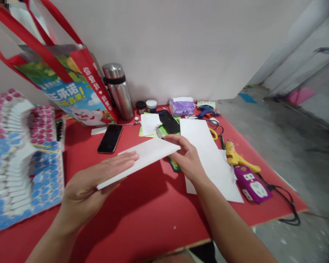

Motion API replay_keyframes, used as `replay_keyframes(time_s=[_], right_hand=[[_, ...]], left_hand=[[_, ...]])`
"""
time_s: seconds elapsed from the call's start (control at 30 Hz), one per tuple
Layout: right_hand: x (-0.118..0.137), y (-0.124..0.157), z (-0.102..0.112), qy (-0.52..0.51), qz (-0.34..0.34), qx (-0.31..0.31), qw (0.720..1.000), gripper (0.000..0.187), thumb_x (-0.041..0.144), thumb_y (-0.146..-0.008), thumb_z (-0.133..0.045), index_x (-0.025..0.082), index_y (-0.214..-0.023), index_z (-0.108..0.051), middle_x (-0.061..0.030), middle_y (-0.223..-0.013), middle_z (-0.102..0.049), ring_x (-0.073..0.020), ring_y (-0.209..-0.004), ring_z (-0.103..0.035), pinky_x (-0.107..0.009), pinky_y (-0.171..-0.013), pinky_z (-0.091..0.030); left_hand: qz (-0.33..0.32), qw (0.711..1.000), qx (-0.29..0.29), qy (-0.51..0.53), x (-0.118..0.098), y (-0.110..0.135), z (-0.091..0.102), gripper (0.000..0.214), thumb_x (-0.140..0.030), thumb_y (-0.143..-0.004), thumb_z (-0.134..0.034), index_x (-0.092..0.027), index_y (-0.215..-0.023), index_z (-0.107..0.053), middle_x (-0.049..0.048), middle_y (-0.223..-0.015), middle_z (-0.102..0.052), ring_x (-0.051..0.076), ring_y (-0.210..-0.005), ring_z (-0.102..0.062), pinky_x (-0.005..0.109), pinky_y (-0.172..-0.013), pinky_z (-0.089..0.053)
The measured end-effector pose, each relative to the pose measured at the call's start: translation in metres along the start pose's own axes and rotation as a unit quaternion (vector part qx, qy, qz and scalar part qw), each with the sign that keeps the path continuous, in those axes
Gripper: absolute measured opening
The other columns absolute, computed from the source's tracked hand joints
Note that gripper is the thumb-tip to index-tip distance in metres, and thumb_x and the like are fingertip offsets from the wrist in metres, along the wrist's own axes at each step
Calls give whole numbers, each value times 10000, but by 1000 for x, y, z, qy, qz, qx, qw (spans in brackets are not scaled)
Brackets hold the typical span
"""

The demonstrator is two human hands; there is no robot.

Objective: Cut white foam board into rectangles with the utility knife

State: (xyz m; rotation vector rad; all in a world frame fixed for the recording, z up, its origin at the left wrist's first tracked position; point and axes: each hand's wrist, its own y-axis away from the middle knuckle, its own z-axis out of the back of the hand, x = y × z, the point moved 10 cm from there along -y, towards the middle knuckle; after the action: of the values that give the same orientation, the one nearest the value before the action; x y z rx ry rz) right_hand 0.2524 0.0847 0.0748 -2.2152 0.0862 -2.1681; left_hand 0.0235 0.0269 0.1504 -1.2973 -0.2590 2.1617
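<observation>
Both my hands hold a white foam board strip [142, 157] above the red table [142, 219]. My left hand [93, 190] grips its near end, fingers laid along the top. My right hand [185, 157] pinches the far end, thumb on top. A larger white sheet [211, 160] lies on the table just right of my right hand. A green-handled tool [174, 164] lies partly hidden under the strip and my right hand.
A black phone [110, 138], a steel flask [119, 91] and a red shopping bag [71, 84] stand at the back left. Stacked pink and blue foam pieces [24, 160] fill the left. A yellow glue gun [237, 157] and a purple power strip [252, 184] lie at the right edge.
</observation>
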Motion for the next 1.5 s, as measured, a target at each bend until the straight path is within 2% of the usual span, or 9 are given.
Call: replay_keyframes(time_s=[0.07, 0.23, 0.57, 0.67, 0.8, 0.9, 1.1, 1.3, 1.5], right_hand=[[-12, -1, 4, -33, -53, 0, 998, 338, 433, -796, -765, 192, -1014, -674, -49, -969, -704, -155, -829, -675, -256, -684, -569], [-52, 18, -25, -60, -284, 167, 942, 505, 649, -843, -638, 149, -768, -633, -44, -590, -654, -122, -439, -574, -220, -385, -457], [-75, 38, -27, 35, -350, 235, 906, 485, 577, -783, -761, 163, -650, -548, 44, -504, -553, -29, -343, -398, -159, -310, -242], [-85, 49, -29, 89, -356, 270, 890, 486, 563, -838, -704, 160, -610, -559, 53, -426, -501, -34, -319, -379, -157, -300, -247], [-93, 54, -28, 138, -359, 251, 888, 450, 528, -856, -686, 163, -619, -575, 16, -471, -586, -53, -319, -425, -169, -287, -297], [-90, 55, -26, 188, -358, 245, 881, 415, 480, -897, -637, 170, -629, -571, -28, -529, -650, -89, -336, -502, -201, -300, -359], [-21, 32, 32, 399, -204, 122, 886, 397, 401, -954, -517, 188, -621, -557, -25, -564, -655, -112, -395, -538, -256, -451, -396], [16, 25, 104, 619, -99, -27, 779, 290, 445, -912, -557, 191, -813, -654, -71, -768, -691, -219, -692, -627, -323, -634, -413], [5, 33, 118, 715, -49, -66, 695, 568, 510, -860, -681, 83, -1225, -598, -214, -1149, -668, -366, -1118, -594, -475, -917, -446]], left_hand=[[-43, 998, 28, -30, 3, 5, -8, 530, -86, -925, -563, -385, -1360, -614, -17, -1379, -651, 263, -1322, -578, 539, -1152, -441], [-94, 989, 79, -79, 20, 18, -29, 587, -50, -947, -433, -378, -1419, -552, 3, -1412, -626, 264, -1433, -451, 637, -1203, -302], [-81, 974, 166, -135, 54, 44, -47, 646, -40, -936, -411, -377, -1484, -470, 18, -1500, -544, 240, -1481, -374, 586, -1232, -262], [-47, 960, 215, -175, 63, 54, -55, 578, -177, -962, -522, -337, -1511, -437, 48, -1564, -466, 259, -1500, -335, 579, -1234, -252], [-29, 948, 245, -203, 69, 62, -62, 675, -461, -889, -689, -298, -1502, -460, 101, -1584, -430, 307, -1497, -335, 582, -1211, -284], [-32, 947, 233, -219, 71, 60, -63, 563, -447, -911, -663, -307, -1443, -538, 100, -1545, -487, 304, -1463, -392, 566, -1194, -312], [-39, 945, 222, -236, 71, 55, -68, 431, -392, -950, -600, -300, -1372, -601, 101, -1484, -554, 301, -1394, -468, 557, -1165, -335], [-56, 938, 223, -260, 55, 37, -94, 433, -458, -951, -584, -246, -1327, -622, 115, -1489, -544, 325, -1439, -398, 597, -1200, -231], [-53, 932, 241, -266, 64, 29, -122, 447, -498, -987, -504, -272, -1361, -601, 99, -1585, -429, 337, -1526, -236, 633, -1204, -176]])
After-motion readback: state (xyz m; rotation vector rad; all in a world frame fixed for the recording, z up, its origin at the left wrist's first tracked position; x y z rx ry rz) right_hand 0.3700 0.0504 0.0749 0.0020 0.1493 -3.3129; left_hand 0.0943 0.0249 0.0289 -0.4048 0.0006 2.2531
